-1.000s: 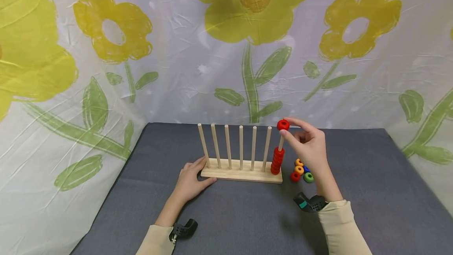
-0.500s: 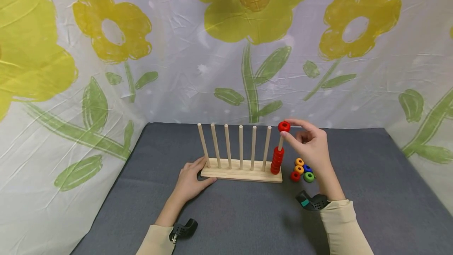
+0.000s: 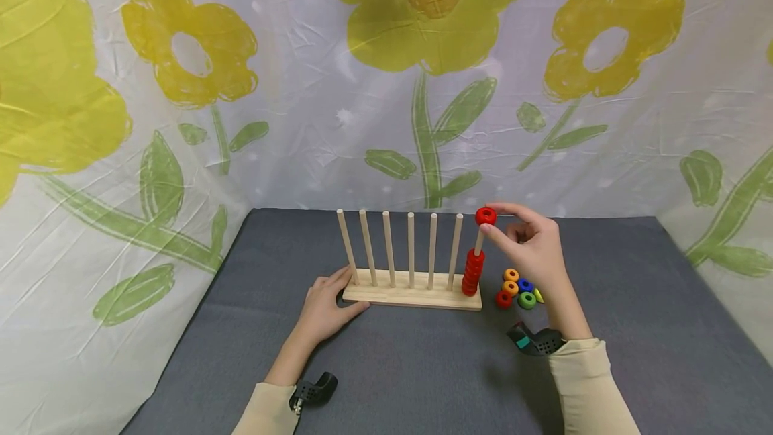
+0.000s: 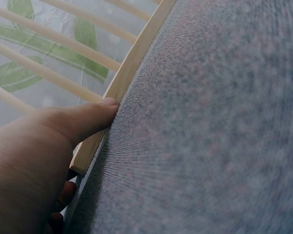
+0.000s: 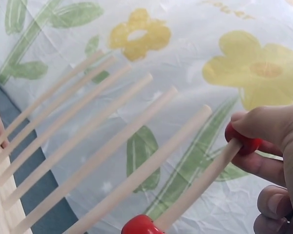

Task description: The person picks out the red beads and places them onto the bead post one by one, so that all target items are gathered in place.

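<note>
A wooden peg rack [image 3: 417,297] stands on the table with a row of upright pegs. My left hand [image 3: 326,307] grips its left end. In the left wrist view the thumb [image 4: 95,117] presses along the front edge of the base, and the other fingers go behind the end. At the top of the rightmost peg [image 5: 200,187], my right hand [image 3: 531,247] pinches a red ring bead [image 3: 486,216] between thumb and forefinger. The right wrist view shows the peg's upper end inside that bead. Several red beads [image 3: 473,272] are stacked lower on this peg.
Right of the rack lie loose beads: orange ones [image 3: 510,286], a red one [image 3: 504,299], a blue one [image 3: 525,285], a green one [image 3: 527,301] and a yellow piece [image 3: 539,295] partly behind the right forearm. A flowered cloth [image 3: 290,119] hangs behind the grey table [image 3: 398,368].
My right hand and its red bead have shifted very slightly right, and more of the blue bead and a yellow piece now show beside the wrist. The left hand stays on the rack.
</note>
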The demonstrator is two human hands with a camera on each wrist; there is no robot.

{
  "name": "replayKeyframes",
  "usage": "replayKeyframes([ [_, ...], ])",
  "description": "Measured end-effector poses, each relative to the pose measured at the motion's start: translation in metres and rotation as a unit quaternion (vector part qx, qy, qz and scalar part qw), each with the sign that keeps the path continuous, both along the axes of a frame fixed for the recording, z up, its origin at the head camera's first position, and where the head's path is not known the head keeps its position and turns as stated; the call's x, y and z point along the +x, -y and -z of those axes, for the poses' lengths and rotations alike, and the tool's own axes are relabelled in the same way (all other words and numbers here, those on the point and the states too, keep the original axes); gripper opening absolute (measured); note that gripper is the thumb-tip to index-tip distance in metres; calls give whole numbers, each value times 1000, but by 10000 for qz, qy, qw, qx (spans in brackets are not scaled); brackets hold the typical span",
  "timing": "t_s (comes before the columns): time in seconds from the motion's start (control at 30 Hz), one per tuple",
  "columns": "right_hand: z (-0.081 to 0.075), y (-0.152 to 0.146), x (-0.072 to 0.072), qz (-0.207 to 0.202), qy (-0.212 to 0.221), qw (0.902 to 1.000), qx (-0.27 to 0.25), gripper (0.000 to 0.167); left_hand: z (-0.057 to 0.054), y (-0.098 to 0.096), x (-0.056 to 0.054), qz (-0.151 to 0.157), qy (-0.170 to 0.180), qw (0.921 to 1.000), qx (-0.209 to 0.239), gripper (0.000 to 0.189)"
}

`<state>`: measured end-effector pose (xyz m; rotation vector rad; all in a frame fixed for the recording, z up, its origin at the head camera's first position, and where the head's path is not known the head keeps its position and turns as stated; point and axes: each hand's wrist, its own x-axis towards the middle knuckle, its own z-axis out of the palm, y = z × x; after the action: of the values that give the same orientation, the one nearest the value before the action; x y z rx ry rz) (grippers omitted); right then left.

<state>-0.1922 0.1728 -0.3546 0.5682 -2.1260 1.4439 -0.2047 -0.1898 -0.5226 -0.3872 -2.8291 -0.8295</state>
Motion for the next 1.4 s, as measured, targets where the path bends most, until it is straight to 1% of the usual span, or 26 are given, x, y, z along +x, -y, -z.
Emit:
replayKeyframes([
  [0.37, 1, -3, 0, -54, 113, 9998, 146, 29, -1, 0, 0, -27, 109, 9999, 28, 85],
  [0.57, 1, -3, 0, -43, 111, 9997, 200, 29, -3, -1, 1, -24, 77, 10000, 43, 86],
  [0.83, 2, -4, 0, -39, 111, 9998, 182, 29, -2, -1, 0, 3, -24, 10000, 34, 85],
  [1.0, 2, -3, -1, -34, 115, 9998, 175, 29, -2, -1, 0, -17, 51, 10000, 62, 85],
  [1.13, 2, -3, 0, -38, 105, 9998, 180, 29, -2, -1, 1, -1, 44, 10000, 69, 85],
  [1.4, 3, -5, 0, -253, 179, 9995, 110, 30, -2, 0, 0, 5, 109, 9999, 34, 86],
])
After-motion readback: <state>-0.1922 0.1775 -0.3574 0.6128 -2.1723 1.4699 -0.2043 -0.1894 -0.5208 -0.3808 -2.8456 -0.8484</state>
